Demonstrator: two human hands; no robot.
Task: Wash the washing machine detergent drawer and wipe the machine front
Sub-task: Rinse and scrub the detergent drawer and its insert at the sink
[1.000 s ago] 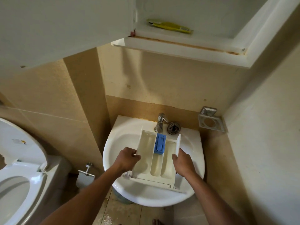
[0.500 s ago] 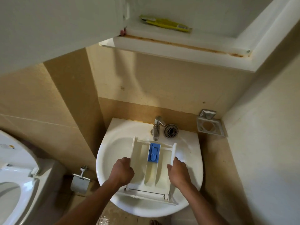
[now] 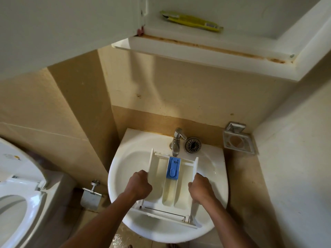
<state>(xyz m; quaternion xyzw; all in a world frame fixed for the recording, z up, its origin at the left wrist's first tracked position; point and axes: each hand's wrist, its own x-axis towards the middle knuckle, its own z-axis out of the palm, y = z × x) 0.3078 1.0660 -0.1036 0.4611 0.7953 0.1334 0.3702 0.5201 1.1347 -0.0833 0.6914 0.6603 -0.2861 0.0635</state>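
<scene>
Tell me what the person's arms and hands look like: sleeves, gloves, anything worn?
The left hand and right hand wear no gloves; no ring, watch or band shows. The left forearm and right forearm are uncovered down to the frame's bottom edge, with no sleeve in view.

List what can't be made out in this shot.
Head view:
- Drain of the sink: hidden under the detergent drawer.
- Parts of its side walls: covered by the left hand and right hand.
- The toilet: cut off by the left edge.
- Print on the yellow packet: too small.
- Water from the tap: unclear.
</scene>
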